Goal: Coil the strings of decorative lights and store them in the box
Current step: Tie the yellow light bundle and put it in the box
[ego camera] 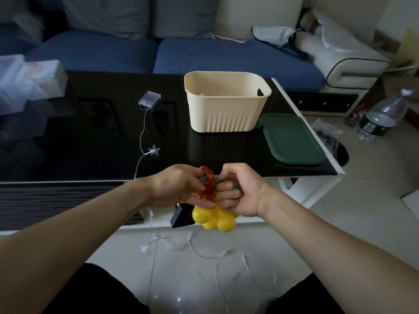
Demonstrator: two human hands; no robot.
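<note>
String of star lights (145,132) trails from its clear battery case (149,99) at mid-surface (90,155) over the near edge to the floor. Just off that edge, the left hand (174,186) and right hand (240,191) hold the red wire coil (207,181) with yellow ball lights (214,217); fingers of both pinch it. Keep loops tight, then place the bundle in the beige box (226,109) toward the far right corner. No legible writing.
</note>
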